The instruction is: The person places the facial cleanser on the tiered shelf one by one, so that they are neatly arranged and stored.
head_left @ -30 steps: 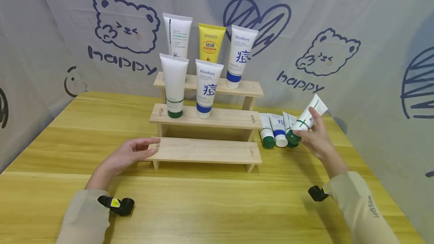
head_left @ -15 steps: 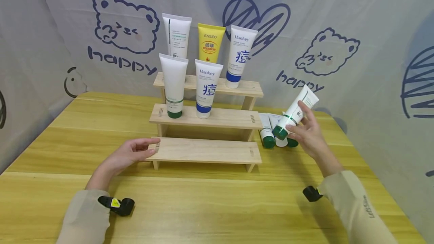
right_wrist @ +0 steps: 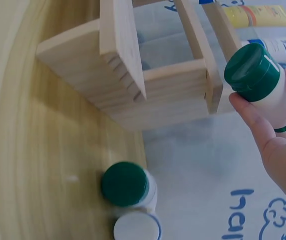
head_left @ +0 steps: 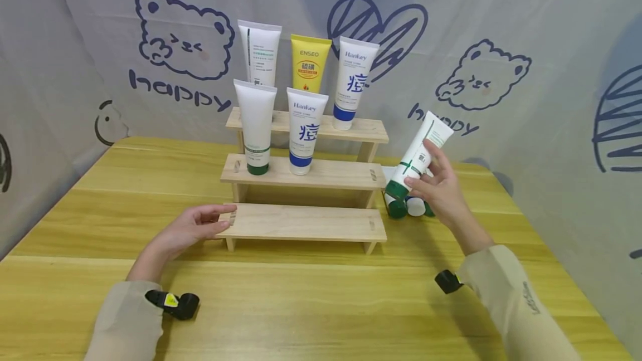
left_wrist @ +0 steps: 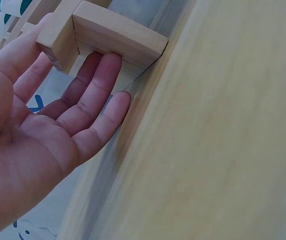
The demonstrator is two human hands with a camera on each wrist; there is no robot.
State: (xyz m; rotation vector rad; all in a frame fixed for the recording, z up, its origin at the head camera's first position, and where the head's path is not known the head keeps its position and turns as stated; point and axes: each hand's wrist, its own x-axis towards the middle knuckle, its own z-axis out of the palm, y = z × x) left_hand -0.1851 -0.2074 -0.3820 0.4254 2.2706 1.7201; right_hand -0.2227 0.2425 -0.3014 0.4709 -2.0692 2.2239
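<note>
A white tube with a green cap (head_left: 416, 156) is in the grip of my right hand (head_left: 441, 191), tilted, cap down toward the left, in the air right of the three-tier wooden stand (head_left: 306, 222). The right wrist view shows its green cap (right_wrist: 253, 72) close up, with fingers round the tube. My left hand (head_left: 188, 230) holds the left end of the bottom step. In the left wrist view its thumb and index finger (left_wrist: 32, 82) lie at the board's end, other fingers against the support below. On the middle step stand a green-capped white tube (head_left: 256, 127) and a blue-banded Hankey tube (head_left: 305, 132).
The top step bears a white tube (head_left: 261, 52), a yellow ENSEO tube (head_left: 310, 66) and another Hankey tube (head_left: 353, 82). Several tubes, among them a green-capped one (head_left: 396, 208), lie on the wooden table (head_left: 301, 305) right of the stand, partly hidden. A printed cloth (head_left: 501, 4) hangs behind.
My right hand has moved left and slightly up with the green-capped tube, away from above the lying tubes' right end toward the stand. The left hand has stayed put.
</note>
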